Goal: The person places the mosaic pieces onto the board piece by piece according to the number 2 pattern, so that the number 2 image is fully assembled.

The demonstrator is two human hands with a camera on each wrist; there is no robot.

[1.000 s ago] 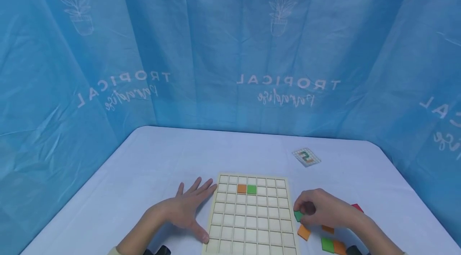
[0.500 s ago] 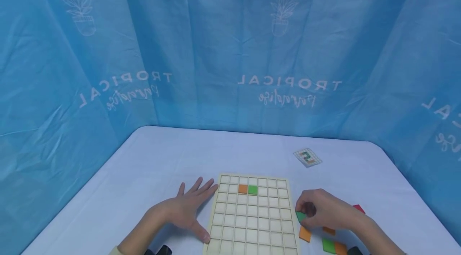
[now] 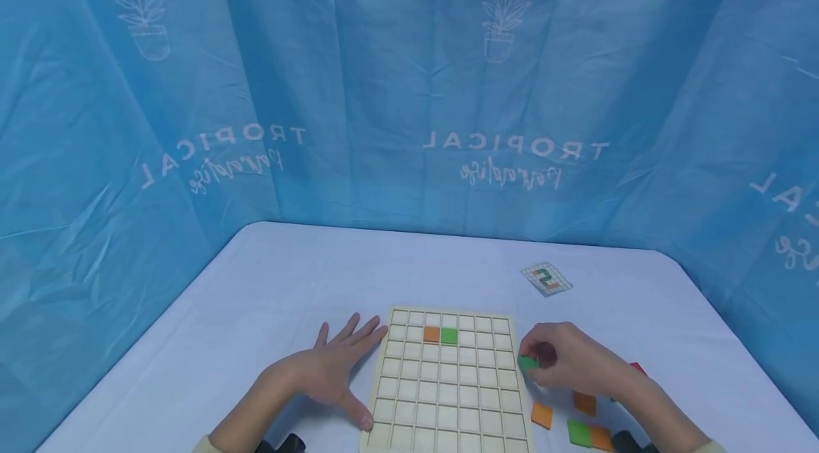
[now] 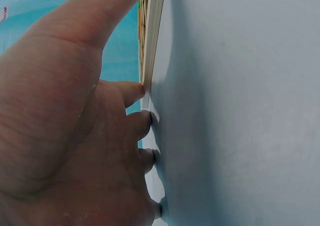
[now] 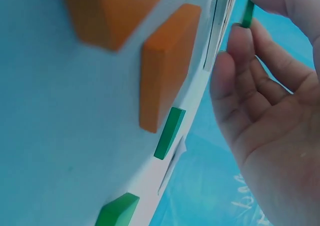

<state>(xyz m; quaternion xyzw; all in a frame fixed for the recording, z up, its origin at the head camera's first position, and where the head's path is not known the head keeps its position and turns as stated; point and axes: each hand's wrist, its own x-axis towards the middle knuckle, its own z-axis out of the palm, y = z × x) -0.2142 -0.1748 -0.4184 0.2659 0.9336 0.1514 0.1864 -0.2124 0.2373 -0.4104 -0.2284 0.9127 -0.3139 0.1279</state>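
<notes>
A cream grid board (image 3: 447, 394) lies on the table, with an orange tile (image 3: 431, 334) and a green tile (image 3: 449, 336) side by side in its second row from the far edge. My left hand (image 3: 334, 372) is spread flat at the board's left side; in the left wrist view, the index fingertip (image 4: 134, 91) touches the board's edge. Just off the board's right edge, my right hand (image 3: 571, 362) pinches another green tile (image 3: 528, 363) between thumb and fingers. The right wrist view shows that held tile (image 5: 248, 13) raised off the table.
Right of the board lie loose orange tiles (image 3: 542, 415), a green tile (image 3: 579, 432) and a red tile (image 3: 638, 368) partly behind the right arm. A card with a coloured grid pattern (image 3: 547, 279) rests farther back. Blue curtain (image 3: 409, 119) stands behind the table.
My right hand has lifted the green tile from beside the orange tile and moved slightly away from me, towards the board's edge. The left hand stays in place.
</notes>
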